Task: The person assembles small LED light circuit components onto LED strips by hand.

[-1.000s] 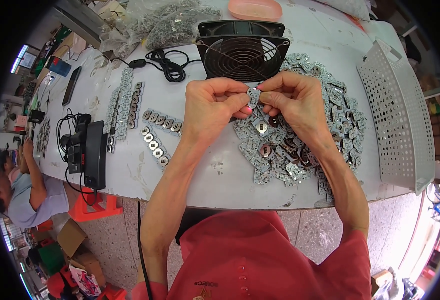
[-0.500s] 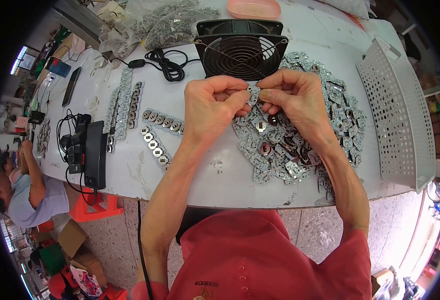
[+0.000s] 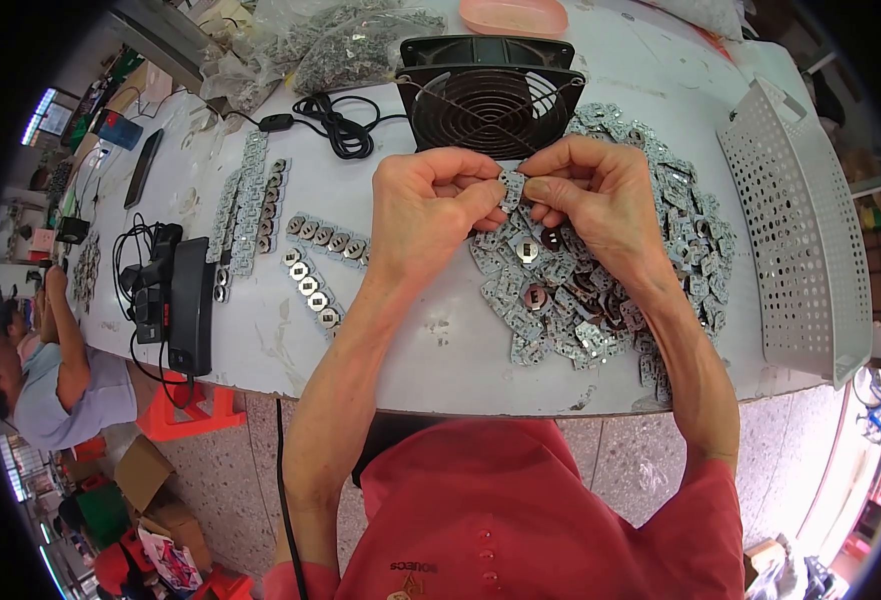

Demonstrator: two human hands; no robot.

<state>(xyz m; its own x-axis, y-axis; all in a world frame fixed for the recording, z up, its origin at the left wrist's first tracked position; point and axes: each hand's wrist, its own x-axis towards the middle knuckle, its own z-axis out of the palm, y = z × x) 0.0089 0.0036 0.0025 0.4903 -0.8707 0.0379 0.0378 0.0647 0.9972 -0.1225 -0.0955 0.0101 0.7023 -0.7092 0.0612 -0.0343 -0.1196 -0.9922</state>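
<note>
Between both hands, in front of the fan, is a small silvery metal plate [image 3: 511,190] with holes in it. My left hand [image 3: 425,205] pinches its left side between thumb and fingers. On its right side, my right hand [image 3: 600,205] grips it the same way. Below and right of the hands spreads a heap of similar metal plates [image 3: 695,230], some with round discs showing. To the left, more plates lie in rows: a long grey row [image 3: 250,200], a row with brown discs [image 3: 328,240] and a slanted row with shiny round discs [image 3: 310,288].
A black fan [image 3: 490,110] stands just beyond my hands, its cable [image 3: 345,130] coiled beside it. A white perforated basket [image 3: 800,230] is at the right. Plastic bags of parts [image 3: 360,50], a pink tray [image 3: 513,16] and black power adapters [image 3: 155,290] surround. A co-worker [image 3: 55,370] sits far left.
The whole view has shifted very slightly. Both hands keep their pinch on the metal plate, with only tiny finger movement.
</note>
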